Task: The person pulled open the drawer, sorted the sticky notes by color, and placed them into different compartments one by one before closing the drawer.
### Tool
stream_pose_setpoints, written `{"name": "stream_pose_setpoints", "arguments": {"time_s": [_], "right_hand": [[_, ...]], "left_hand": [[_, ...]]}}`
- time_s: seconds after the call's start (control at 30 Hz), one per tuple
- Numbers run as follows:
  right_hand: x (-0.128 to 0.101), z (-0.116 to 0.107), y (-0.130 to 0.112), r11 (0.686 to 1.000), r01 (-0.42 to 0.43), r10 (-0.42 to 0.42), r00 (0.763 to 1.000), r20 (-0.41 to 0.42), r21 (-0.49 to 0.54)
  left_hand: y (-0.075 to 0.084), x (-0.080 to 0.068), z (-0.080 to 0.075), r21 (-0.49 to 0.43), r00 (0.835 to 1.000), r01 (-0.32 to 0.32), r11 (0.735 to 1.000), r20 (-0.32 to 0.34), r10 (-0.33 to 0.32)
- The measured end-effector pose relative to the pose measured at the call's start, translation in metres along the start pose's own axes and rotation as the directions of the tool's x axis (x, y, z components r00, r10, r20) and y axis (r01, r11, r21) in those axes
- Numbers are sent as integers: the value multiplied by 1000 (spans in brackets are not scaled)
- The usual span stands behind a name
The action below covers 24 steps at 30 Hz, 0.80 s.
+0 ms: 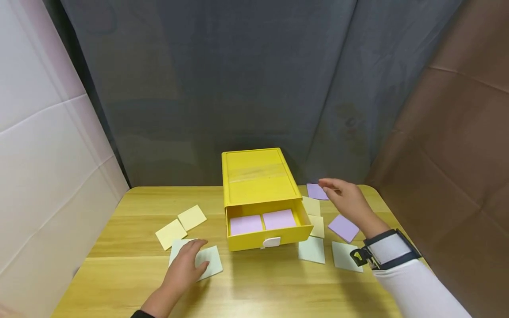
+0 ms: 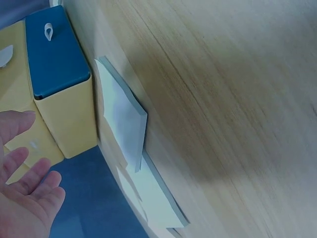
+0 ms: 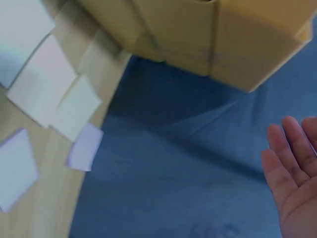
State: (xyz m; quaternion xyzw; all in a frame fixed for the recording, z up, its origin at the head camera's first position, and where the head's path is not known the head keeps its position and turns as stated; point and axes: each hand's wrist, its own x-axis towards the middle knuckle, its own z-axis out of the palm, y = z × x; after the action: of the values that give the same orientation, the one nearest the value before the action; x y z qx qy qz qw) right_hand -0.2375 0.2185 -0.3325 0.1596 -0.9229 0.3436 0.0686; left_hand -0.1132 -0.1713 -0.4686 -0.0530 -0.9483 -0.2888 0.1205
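A yellow box [image 1: 256, 176] stands at the middle of the table with its drawer [image 1: 247, 243] pulled out. Inside the drawer lie two purple sticky note pads [image 1: 245, 224] side by side. My left hand [image 1: 183, 266] hovers over two pale green pads [image 1: 212, 259] left of the box, thumb spread from the fingers and nothing held. In the left wrist view its fingers [image 2: 37, 186] are loosely bent. My right hand [image 1: 350, 202] is raised near a purple pad [image 1: 315, 191] at the table's back right, holding nothing; its fingers [image 3: 292, 153] extend in the right wrist view.
Two yellow pads [image 1: 171, 234] lie farther left. Right of the box are two yellow pads [image 1: 311, 206], two pale green pads [image 1: 312, 250] and another purple pad [image 1: 344, 228]. A dark curtain [image 1: 207, 88] hangs behind the table. The left wrist view shows a blue panel [image 2: 57, 54] with a white loop.
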Motion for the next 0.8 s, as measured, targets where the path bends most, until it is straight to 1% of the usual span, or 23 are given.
{"name": "stream_pose_setpoints", "arguments": {"time_s": [0.2,0.4,0.47,0.63,0.7,0.77,0.8], "right_hand": [[5,12,27,998,-61,61,998,-31,11],[7,27,56,997,-70,68,996,-53,-33],[6,32,66,995,-91,89,995,-49,-39],[2,44,86,984,-167,168,986,9,-55],[1,48,93,979,-190,193,980,40,-79],[1,51,98,970,-217,227,970,88,-109],[1,53,101,967,-216,232,966,111,-135]], "left_hand": [[-3,-10,-5,3,1000,12,1000,-15,-11],[-4,-20,-11,26,999,5,1000,-52,-4],[-4,-23,-13,29,998,2,1000,-62,0],[-3,-32,-18,37,997,5,999,-72,-2],[-3,-36,-19,43,997,8,999,-75,-5],[-3,-40,-20,50,997,10,999,-81,-6],[-3,-42,-21,51,996,10,999,-86,-6]]}}
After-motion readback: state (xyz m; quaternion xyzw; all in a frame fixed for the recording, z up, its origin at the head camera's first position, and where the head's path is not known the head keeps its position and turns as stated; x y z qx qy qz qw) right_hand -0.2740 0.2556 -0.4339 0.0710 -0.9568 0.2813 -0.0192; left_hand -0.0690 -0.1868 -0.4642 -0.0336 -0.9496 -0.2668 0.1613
